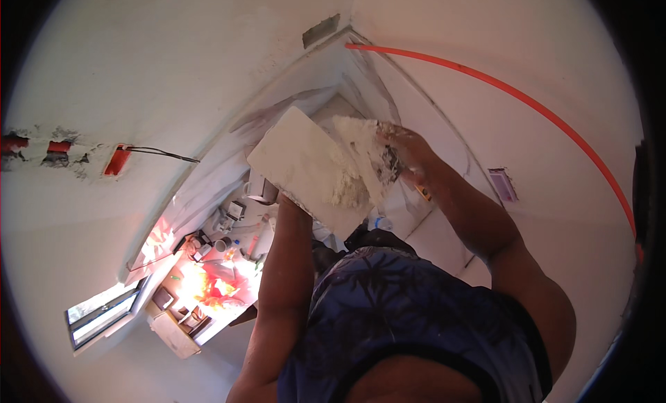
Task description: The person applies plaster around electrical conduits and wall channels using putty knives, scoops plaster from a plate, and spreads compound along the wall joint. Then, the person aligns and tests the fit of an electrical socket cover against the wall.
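Note:
My left hand [288, 204] is beneath a pale square plasterer's hawk [295, 149] and supports it from below; the board hides most of its fingers. A heap of wet white plaster [348, 192] lies near the hawk's right corner. In my right hand [408, 152], closed around its handle side, is a plastering trowel [364, 149] whose blade is coated with plaster. The blade is held tilted along the hawk's right edge; whether it touches the board I cannot tell. White smears mark my right fingers.
An orange-red tube [499, 89] curves across the right wall. Wires [163, 153] stick out from a red wall box [116, 160] at left. Below left are a window [105, 309], a cluttered sunlit surface [232, 285] and a metal mug [258, 189]. A purple wall box [503, 185] sits at right.

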Available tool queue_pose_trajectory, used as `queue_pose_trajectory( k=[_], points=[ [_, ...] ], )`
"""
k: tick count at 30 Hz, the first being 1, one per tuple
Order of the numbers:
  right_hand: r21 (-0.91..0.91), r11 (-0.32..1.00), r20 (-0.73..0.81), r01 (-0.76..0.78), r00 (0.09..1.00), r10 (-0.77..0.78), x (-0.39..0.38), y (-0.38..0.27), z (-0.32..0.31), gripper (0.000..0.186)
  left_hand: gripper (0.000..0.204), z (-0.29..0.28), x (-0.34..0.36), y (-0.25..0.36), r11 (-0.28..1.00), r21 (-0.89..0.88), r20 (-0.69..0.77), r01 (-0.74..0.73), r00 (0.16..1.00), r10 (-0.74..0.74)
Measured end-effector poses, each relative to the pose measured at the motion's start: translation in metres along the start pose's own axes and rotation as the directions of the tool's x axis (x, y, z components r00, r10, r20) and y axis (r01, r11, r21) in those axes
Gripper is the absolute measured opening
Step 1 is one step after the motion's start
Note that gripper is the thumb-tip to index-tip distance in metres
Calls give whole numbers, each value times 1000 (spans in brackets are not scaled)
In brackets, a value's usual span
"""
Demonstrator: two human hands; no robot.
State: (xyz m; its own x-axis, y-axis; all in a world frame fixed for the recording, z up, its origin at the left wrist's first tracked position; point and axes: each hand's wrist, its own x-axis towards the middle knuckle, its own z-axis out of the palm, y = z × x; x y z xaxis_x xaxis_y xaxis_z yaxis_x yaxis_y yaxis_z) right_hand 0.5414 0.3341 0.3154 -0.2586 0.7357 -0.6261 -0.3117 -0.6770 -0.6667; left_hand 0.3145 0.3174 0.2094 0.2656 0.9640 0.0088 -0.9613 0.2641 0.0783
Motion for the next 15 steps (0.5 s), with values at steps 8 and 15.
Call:
queue_pose_trajectory(
  k=[8, 15],
  points=[
    [62, 891, -87, 450, 892, -444, -29, -18, 7, 33, 71, -2, -8, 3, 999, -24, -17, -25, 1000, 24],
    [-128, 576, -221, 807, 543, -810, -37, -4, 4, 21, 72, -14, -3, 17, 996, -46, -15, -76, 997, 75]
  ],
)
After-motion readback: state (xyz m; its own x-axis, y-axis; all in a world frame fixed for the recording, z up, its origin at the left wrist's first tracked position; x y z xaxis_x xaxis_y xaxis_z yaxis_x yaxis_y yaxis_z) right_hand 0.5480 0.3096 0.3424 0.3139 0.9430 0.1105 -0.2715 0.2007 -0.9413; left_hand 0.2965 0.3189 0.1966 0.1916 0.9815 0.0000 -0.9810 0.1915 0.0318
